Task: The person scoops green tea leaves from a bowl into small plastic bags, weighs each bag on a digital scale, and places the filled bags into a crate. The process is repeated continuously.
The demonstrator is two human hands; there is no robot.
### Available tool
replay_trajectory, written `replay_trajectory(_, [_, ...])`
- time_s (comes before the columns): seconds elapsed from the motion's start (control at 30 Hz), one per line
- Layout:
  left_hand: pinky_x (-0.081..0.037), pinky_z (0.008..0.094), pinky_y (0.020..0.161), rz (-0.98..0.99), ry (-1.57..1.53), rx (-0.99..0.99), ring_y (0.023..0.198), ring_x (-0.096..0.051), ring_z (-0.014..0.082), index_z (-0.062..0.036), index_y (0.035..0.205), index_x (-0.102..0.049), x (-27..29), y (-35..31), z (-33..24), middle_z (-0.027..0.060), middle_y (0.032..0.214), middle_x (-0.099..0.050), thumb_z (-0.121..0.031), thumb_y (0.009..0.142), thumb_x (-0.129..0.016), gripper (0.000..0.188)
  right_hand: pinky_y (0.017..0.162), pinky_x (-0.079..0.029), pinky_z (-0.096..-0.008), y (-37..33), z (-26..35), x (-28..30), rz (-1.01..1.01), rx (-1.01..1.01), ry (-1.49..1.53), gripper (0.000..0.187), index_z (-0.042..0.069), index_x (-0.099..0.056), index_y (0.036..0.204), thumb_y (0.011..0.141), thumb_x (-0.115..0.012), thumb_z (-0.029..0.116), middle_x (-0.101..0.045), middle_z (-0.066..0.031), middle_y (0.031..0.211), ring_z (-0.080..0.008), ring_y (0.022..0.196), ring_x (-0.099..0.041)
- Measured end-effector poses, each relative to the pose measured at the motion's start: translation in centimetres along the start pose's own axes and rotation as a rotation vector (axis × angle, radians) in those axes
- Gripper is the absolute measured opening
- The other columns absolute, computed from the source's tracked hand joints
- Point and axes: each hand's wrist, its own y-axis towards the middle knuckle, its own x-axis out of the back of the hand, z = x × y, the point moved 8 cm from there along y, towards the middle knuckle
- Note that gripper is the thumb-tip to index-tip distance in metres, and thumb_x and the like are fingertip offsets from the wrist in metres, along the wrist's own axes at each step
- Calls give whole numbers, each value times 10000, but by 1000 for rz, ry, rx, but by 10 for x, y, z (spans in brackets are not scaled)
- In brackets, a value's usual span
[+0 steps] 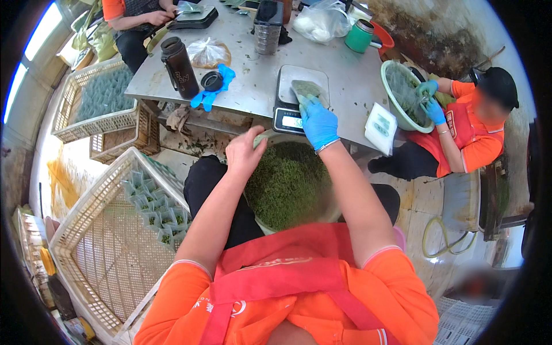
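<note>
My right hand (320,122), in a blue glove, has its fingers on a small clear bag of green leafy bits (306,88). That bag lies on the plate of a digital scale (286,95) with a lit display at the table's near edge. Bare and closed, my left hand (244,150) is at the far left rim of a tub. A pale green edge shows between its thumb and fingers; I cannot tell if it is the rim or a separate thing. Between my knees, the tub holds a heap of chopped greens (290,184).
A white crate (103,253) with several filled bags stands left; another crate (63,123) is behind it. The metal table (247,86) bears a dark flask (179,69), a blue glove (224,80) and a green jar (359,35). A co-worker (460,126) handles bags over a basin (386,86) at right.
</note>
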Motion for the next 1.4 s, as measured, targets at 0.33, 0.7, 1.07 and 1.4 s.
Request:
replay_trajectory(0.33, [-468,417,579,-66,28,137,652,-612,313,-193,1105,-505,-7,26,26,91,758,-640,-232,708,-643,423,652,-501,-387,-16,91,-13,219,207,174,369,106,-527,1149,784,-499,149,-536,-124,1145,-280,806,-612])
replay_trajectory(0.7, [-467,434,598,-31,176,5,673,-603,329,-171,1203,-460,-7,23,9,143,834,-626,-172,674,-621,553,656,-497,-420,-23,98,-28,336,140,135,303,123,-544,1081,787,-474,136,-557,-124,1096,-331,774,-603])
replay_trajectory(1.07, [-457,375,791,-1,-119,345,936,-597,299,-138,1160,-505,-6,23,34,119,1030,-625,-423,756,-625,508,700,-489,-264,-36,-21,68,106,-410,1064,298,11,-568,1107,873,-544,194,-633,-95,962,-130,770,-595])
replay_trajectory(1.4, [-420,324,859,-70,-430,286,1011,-565,236,-24,1185,-485,2,15,37,162,1132,-570,-353,836,-583,490,976,-278,-473,-115,-244,25,18,-562,-433,493,41,-482,1202,849,-441,382,-445,-178,1274,-326,1186,-385])
